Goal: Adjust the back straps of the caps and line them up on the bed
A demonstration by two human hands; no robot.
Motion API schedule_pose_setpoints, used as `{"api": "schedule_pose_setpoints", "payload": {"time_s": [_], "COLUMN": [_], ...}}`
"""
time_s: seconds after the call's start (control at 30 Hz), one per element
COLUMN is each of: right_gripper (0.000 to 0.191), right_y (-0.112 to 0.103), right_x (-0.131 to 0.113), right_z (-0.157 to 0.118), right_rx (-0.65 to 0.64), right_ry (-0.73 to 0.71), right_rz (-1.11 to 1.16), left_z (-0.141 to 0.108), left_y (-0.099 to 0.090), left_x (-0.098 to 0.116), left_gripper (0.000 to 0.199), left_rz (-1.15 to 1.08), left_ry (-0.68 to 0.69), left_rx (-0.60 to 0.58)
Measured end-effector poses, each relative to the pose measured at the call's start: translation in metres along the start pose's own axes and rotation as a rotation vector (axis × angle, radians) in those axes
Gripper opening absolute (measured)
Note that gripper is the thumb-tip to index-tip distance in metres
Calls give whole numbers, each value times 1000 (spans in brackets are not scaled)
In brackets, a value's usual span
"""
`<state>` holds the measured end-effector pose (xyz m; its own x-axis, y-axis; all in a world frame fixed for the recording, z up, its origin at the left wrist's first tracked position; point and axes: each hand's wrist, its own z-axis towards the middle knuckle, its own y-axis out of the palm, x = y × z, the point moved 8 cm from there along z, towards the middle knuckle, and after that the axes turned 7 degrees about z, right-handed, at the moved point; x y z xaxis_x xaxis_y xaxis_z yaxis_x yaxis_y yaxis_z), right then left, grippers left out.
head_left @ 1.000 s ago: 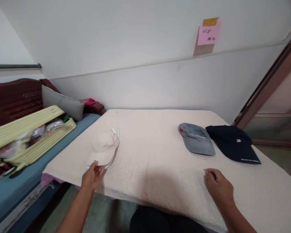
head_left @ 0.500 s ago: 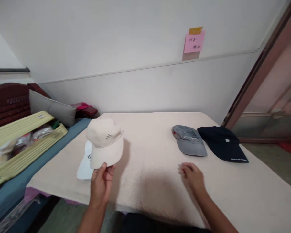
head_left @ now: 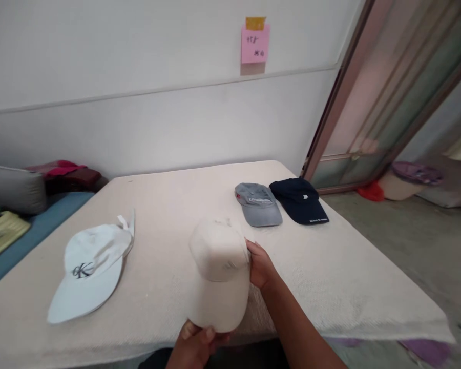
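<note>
A wide counter draped in a cream textured cloth is seen against a white wall, with a glazed sliding door at the right. On the cloth's left part a white cap with a dark logo is laid flat, brim toward the near edge. At the far right of the cloth a grey cap and a navy cap are set just beside each other, their edges touching or nearly so. A cream cap is held above the near middle of the counter, brim pointing toward the viewer. Its brim tip is pinched by the left hand, fingers closed on it with the thumb on top. The right side of its crown is gripped by the right hand, fingers wrapped behind the fabric. A pink sticky note is stuck high on the wall.
</note>
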<state>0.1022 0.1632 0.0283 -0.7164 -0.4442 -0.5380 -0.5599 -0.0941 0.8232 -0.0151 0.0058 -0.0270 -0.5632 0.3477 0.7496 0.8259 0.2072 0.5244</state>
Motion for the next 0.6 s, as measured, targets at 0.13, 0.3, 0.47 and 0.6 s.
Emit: {"api": "schedule_pose_setpoints", "payload": {"time_s": [0.13,0.3,0.47,0.6], "right_gripper": [30,36,38,36], "right_y": [-5,4,4,10], "right_x": [-17,-12,11,12], "right_z": [-7,-16,-24,-36], "right_rx": [-24,-161,-267,-378], "right_ry": [-42,69,238,331], "right_rz": [-2,-50,-132,-163], "left_z": [11,46,71,56], "left_y": [12,14,0,-9], "left_x": [31,87,101,94], "left_gripper": [34,50,35,28], "left_rz": [-166,-265,-207,-140], "left_ry": [-54,-2,-20,-66], "left_rx": [-157,-322,-308,-174]}}
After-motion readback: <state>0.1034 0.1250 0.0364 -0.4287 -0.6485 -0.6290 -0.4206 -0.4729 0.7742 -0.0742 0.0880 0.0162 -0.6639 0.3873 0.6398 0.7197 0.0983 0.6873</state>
